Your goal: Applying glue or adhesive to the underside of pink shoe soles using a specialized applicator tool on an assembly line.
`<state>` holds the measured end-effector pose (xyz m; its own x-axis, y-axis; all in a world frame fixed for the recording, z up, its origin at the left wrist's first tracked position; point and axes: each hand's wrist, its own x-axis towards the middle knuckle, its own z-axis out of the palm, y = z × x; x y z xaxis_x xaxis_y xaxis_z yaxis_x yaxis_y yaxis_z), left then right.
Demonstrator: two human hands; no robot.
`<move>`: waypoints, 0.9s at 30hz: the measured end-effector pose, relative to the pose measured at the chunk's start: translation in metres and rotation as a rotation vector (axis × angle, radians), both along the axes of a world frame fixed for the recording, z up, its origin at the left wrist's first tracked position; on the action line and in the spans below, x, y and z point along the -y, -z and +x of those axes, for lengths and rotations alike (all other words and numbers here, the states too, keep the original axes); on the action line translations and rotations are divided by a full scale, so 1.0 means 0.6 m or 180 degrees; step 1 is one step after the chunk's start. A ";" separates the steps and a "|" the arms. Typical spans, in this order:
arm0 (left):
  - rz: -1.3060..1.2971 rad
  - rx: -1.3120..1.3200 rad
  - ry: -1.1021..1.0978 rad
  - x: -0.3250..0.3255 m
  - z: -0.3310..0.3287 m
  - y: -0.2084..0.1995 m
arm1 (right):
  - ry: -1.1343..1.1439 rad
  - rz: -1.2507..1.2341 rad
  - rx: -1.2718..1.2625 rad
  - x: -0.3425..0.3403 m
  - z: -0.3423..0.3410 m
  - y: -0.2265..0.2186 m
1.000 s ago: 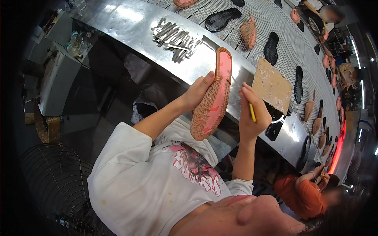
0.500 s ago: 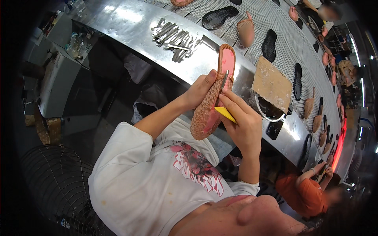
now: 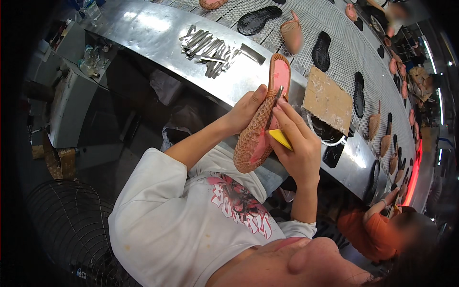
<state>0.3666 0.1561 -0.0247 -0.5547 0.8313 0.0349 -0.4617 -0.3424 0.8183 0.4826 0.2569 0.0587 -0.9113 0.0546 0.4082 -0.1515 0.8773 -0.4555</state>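
A brown woven shoe upper [image 3: 251,138] with a pink sole face is held over the metal table edge, its narrow end pointing away. My left hand [image 3: 246,111] is closed round its left side, thumb along the brown rim. My right hand [image 3: 300,143] pinches a thin metal tool [image 3: 278,94], whose tip lies against the pink face near the rim. A flat yellow piece [image 3: 281,139] sticks out under the fingers of the same hand; how it is held is partly hidden.
Several metal strips [image 3: 208,50] lie piled on the steel table [image 3: 138,28]. A cardboard piece [image 3: 328,100] covers a round container on the right. Behind, a mesh conveyor [image 3: 306,24] bears black soles [image 3: 321,51] and shoe uppers [image 3: 291,36]. A co-worker in orange [image 3: 370,234] sits at right.
The shoe upper and my right hand have shifted slightly right. The metal tool's tip stays at the pink face near the rim. My left hand keeps its hold.
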 end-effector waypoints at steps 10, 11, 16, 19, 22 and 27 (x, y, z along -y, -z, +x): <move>-0.0021 0.0020 0.0092 0.010 0.010 0.011 | -0.0026 0.0327 0.0309 0.003 0.002 -0.007; -0.0010 0.0058 0.0072 0.010 0.009 0.014 | -0.0076 0.0125 0.0283 0.002 0.003 -0.003; -0.0098 0.0257 0.0458 0.021 -0.001 0.022 | 0.0019 -0.0544 0.0357 0.003 0.012 0.011; -0.0112 0.0443 0.0439 0.009 0.003 0.018 | 0.0062 -0.1264 0.0770 -0.014 0.017 0.009; -0.0355 0.0088 0.0228 0.018 -0.016 0.011 | -0.0485 -0.2410 -0.0019 -0.046 0.033 0.006; -0.0619 -0.0431 -0.0026 0.013 -0.068 0.011 | 0.0281 -0.4795 -0.1037 -0.171 0.112 0.002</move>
